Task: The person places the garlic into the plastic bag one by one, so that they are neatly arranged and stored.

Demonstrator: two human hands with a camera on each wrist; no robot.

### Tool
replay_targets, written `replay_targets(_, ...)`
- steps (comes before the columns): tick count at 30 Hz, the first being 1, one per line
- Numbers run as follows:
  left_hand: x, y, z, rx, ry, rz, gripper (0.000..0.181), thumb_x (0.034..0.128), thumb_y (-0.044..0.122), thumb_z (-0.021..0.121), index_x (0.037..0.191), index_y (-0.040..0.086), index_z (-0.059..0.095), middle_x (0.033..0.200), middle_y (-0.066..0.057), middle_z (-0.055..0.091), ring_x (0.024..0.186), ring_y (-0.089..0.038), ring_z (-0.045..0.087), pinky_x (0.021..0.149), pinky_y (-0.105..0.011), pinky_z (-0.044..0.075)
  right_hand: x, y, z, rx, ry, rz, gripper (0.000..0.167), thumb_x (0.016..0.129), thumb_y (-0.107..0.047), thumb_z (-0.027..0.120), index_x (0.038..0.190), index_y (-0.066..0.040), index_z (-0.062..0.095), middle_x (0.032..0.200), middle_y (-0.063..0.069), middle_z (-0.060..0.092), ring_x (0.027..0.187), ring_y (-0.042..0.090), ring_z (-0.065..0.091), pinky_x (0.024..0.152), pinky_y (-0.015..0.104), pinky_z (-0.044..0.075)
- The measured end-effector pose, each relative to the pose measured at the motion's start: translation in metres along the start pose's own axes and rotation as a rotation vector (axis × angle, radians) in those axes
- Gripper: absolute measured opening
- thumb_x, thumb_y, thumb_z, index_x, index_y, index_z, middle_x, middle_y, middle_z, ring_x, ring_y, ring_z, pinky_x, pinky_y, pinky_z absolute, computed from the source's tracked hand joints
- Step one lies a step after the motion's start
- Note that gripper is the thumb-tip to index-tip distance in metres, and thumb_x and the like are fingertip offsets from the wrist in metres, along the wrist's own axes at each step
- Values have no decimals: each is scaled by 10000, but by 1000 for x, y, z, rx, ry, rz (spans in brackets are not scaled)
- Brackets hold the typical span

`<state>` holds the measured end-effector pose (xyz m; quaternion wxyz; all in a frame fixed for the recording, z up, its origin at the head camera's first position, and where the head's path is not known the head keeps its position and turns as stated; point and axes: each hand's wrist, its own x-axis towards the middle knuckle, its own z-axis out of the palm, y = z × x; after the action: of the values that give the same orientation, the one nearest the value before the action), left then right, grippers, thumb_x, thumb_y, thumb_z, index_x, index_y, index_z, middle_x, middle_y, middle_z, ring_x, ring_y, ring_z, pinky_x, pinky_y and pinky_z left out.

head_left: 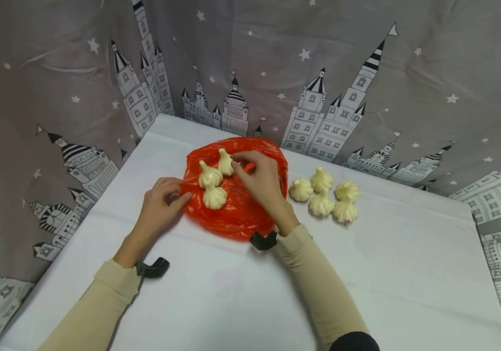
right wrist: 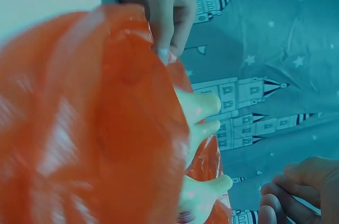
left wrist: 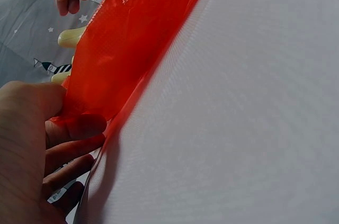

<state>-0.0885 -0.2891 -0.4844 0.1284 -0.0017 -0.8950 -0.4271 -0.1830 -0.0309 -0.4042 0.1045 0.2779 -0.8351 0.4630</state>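
the left hand (head_left: 162,200) pinches the left edge of a red bag (head_left: 241,214) between thumb and forefinger, its other fingers loosely bent beside the plastic, as the left wrist view shows. the right hand (head_left: 262,183) reaches over the right part of the bag, thumb and forefinger a little apart and pointing left; it holds nothing, and the right wrist view shows a gap between its fingertips and the nearest bulbs.

three pale garlics sit in the bag, toward its left side. the far garlic (head_left: 225,163) is just beside the right hand's fingertips, to their left, with its neck up. the middle garlic (head_left: 210,176) lies a little nearer and farther left, and the near garlic (head_left: 214,198) is right against it in the head view. all three are to the right of the left hand and apart from it. in the right wrist view the bag's wall hides their lower parts and only the necks and shoulders show.

five more garlics (head_left: 321,204) are grouped close together on the white table (head_left: 408,273), just right of the bag and to the right of the right hand, which is clear of them. behind the table's far edge hangs a grey curtain (head_left: 250,58) printed with castles and stars.
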Motion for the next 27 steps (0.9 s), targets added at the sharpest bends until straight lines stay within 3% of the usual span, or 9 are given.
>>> replay_targets(8, 0, -3, 1, 11, 7, 18, 184, 979, 191, 764, 877, 45, 722, 1270, -155, 692, 1268, -312, 581, 1033, -525, 552, -26, 4, -3, 86, 100, 35, 159, 991, -170, 736, 1111, -92, 805, 998, 53, 782, 860, 157, 715, 709, 383, 635)
replay_targets(11, 0, -3, 1, 10, 9, 27, 191, 977, 199, 768, 864, 52, 721, 1256, -149, 696, 1254, -304, 586, 1044, -289, 556, -31, 5, -5, 94, 109, 39, 166, 994, -174, 735, 1108, -74, 804, 998, 64, 782, 862, 167, 722, 714, 406, 641)
replay_targets(15, 0, -3, 1, -2, 16, 46, 184, 973, 180, 770, 857, 47, 719, 1232, -160, 704, 1229, -316, 594, 941, -1, 389, -33, 5, -7, 98, 112, 31, 173, 993, -172, 738, 1105, -58, 802, 1003, 67, 787, 857, 173, 722, 704, 402, 639)
replay_targets(21, 0, -4, 2, 8, 18, 48, 169, 971, 172, 772, 879, 36, 731, 1235, -162, 707, 1240, -320, 591, 919, 32, 340, -41, 7, -19, 47, 123, 43, 149, 993, -158, 734, 1108, -95, 806, 1025, 51, 790, 833, 161, 709, 698, 333, 626)
replay_targets(27, 2, -4, 2, 12, 23, 51, 187, 972, 171, 768, 858, 35, 710, 1239, -167, 707, 1240, -327, 595, 924, 32, 334, -52, 15, -36, 24, 154, 46, 142, 987, -143, 742, 1102, -90, 804, 1020, 56, 790, 794, 167, 682, 699, 385, 618)
